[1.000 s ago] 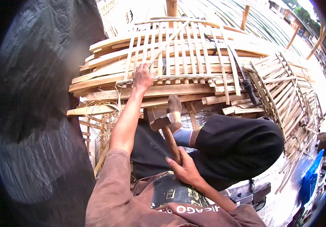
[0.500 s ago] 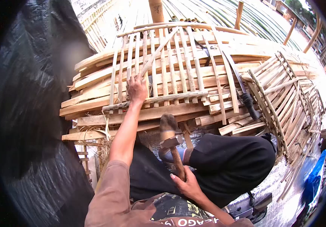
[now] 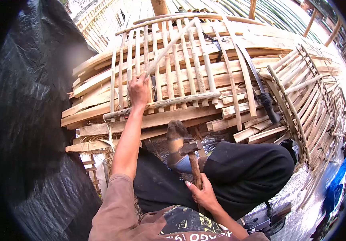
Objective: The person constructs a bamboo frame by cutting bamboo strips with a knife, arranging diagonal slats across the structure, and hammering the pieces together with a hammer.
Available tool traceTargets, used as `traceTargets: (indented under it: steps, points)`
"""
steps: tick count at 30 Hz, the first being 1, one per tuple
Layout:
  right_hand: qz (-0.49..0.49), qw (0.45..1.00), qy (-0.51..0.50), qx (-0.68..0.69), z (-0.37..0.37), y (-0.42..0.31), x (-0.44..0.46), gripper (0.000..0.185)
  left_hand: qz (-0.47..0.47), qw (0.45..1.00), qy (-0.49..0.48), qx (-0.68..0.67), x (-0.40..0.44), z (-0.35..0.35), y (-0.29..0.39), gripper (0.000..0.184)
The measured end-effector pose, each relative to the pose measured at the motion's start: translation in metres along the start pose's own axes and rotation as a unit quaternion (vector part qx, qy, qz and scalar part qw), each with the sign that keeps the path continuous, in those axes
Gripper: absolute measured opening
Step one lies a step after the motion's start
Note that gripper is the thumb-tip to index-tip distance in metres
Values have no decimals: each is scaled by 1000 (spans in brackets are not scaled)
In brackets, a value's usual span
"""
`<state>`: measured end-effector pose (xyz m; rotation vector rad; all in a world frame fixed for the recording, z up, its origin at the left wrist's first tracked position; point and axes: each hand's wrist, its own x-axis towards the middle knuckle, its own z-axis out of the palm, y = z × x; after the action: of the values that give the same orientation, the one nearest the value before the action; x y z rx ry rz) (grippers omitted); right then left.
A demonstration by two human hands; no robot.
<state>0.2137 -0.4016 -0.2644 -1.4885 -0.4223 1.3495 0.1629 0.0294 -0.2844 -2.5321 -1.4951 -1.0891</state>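
A slatted wooden frame (image 3: pixel 183 60) lies on a stack of rough boards, with a diagonal strip (image 3: pixel 169 46) across its slats. My left hand (image 3: pixel 139 90) is closed round the lower end of that strip, over the frame's left part. Down by my lap, my right hand (image 3: pixel 204 193) grips the wooden handle of a hammer (image 3: pixel 193 154), its metal head pointing up and away from me. Two loose slats (image 3: pixel 243 76) lie right of the frame, beside a long blade with a black-wrapped handle (image 3: pixel 268 106).
The board stack (image 3: pixel 90 110) spans the area ahead. More slatted panels (image 3: pixel 301 96) lean at the right. A black plastic sheet (image 3: pixel 36 120) hangs at the left. Long poles (image 3: pixel 269 24) lie behind, and a blue sheet (image 3: pixel 335 180) is at far right.
The frame and my left hand appear further left in view than a second ago. My right hand has shifted slightly right and down with the hammer. The camera view has also shifted.
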Motion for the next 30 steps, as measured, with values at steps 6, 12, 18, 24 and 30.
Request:
traceTargets:
  steps: [6, 12, 18, 24, 30]
  points:
    - [-34, 999, 17, -39, -6, 12, 7, 34, 0, 998, 48, 34, 1, 3, 0, 27]
    - [5, 1000, -12, -18, -9, 6, 9, 35, -13, 999, 35, 38, 1, 7, -2, 25]
    - [13, 1000, -16, -6, -10, 4, 9, 33, -27, 997, 40, 63, 3, -3, 9, 24]
    - [42, 999, -9, 3, -10, -2, 8, 35, -18, 996, 27, 77, 3, -5, 9, 23]
    - [77, 997, -7, 27, -10, -12, 5, 39, -12, 998, 25, 58, 0, 8, -4, 22]
